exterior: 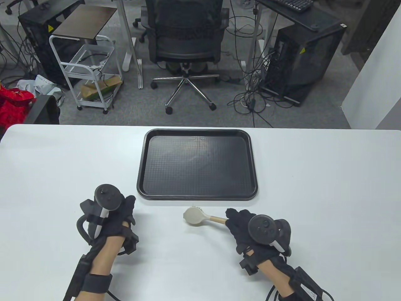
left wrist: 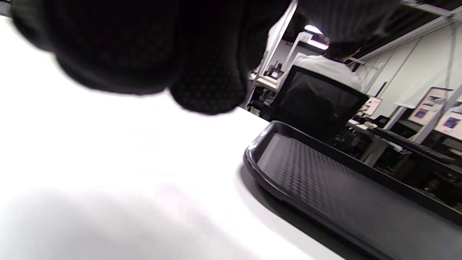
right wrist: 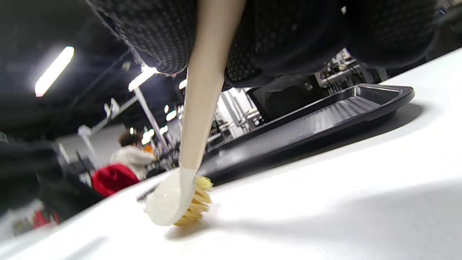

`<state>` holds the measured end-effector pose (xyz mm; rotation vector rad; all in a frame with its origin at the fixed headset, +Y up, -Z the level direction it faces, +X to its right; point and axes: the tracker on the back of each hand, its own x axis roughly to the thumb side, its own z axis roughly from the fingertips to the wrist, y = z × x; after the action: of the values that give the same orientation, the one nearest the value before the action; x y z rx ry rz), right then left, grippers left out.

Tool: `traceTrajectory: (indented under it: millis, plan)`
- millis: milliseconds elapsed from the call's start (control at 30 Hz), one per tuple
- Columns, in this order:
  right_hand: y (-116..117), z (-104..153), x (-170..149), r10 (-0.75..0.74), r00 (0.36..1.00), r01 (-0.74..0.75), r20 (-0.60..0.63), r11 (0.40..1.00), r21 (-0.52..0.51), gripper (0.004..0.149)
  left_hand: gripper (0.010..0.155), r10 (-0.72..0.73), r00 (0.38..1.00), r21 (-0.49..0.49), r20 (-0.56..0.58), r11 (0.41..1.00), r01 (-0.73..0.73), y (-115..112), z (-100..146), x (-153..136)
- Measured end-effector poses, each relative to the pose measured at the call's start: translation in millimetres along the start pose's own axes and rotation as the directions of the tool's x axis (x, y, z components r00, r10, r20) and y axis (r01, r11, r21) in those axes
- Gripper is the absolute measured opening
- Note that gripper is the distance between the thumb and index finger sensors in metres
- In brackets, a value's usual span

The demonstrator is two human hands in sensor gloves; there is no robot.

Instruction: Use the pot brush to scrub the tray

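Here the right hand grips the handle of the brush — its head sits on the white counter just in front of the black tray, bristles touching the surface. The left hand rests on the counter, holding nothing — fingers curled.

A black rectangular tray lies flat; just beside its near edge, a cream pot brush rests bristles-down.

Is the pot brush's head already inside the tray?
No: the pot brush head sits on the white table just outside the black tray, its handle held by the right hand.
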<state>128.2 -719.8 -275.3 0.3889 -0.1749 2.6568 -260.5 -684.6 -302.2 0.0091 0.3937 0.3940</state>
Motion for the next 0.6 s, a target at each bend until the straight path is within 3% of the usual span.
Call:
traceTrajectory:
  millis: [167, 300, 467, 600]
  plan:
    - [10.4, 5.5, 17.3, 0.158, 0.984, -0.166, 0.079, 0.98, 0.108, 0.048, 0.064, -0.057, 0.997, 0.011, 0.058, 0.998, 0.056, -5.9, 16.9, 0.6]
    - [21.3, 10.4, 32.3, 0.31, 0.941, -0.332, 0.134, 0.921, 0.204, 0.05, 0.064, -0.07, 0.99, 0.03, 0.124, 0.997, 0.067, -10.2, 21.3, 7.1]
    - [42.5, 19.1, 49.8, 0.494, 0.839, -0.535, 0.227, 0.823, 0.189, 0.051, 0.064, -0.201, 0.974, 0.058, 0.107, 0.979, 0.196, -20.4, 24.3, 14.3]
    - [51.0, 21.5, 55.4, 0.524, 0.811, -0.575, 0.259, 0.795, 0.192, 0.049, 0.065, -0.224, 0.967, 0.083, 0.123, 0.973, 0.215, -21.8, 24.7, 16.7]
